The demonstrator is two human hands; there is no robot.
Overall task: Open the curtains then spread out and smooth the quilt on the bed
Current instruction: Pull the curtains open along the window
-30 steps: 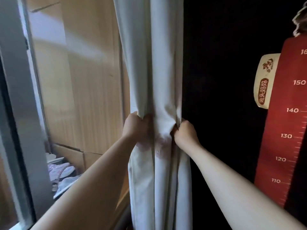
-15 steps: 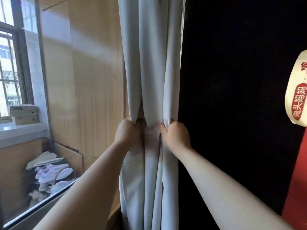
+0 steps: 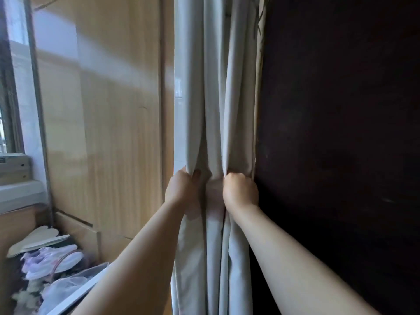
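Far out to the left of the left hand (image 3: pixel 181 189), a window (image 3: pixel 9 92) shows at the frame's edge, with a cardboard box (image 3: pixel 14 168) on its pale sill (image 3: pixel 21 193); below the level of that hand and still to its left, a heap of pale shoes and insoles (image 3: pixel 48 258) lies on the floor; between the heap and the hand stands a tall light wooden panel (image 3: pixel 106 114), lit in bands by daylight.

The left hand is closed in a fist around a fold of the curtain (image 3: pixel 216 92), thumb tip showing on the fabric's near face, knuckles toward the camera; the bare forearm runs down to the lower left. The curtain is pale grey, gathered into a narrow bunch of vertical pleats; it hangs straight above both hands and falls on below them out of frame; a short span of it is pinched between the two fists.

Just beside, on the right, the right hand (image 3: pixel 239 192) is likewise clenched on the bunch's outer folds, at the same height as the left, the two hands near but apart; right of this hand is a dark surface (image 3: pixel 341 133), too dim to make out.
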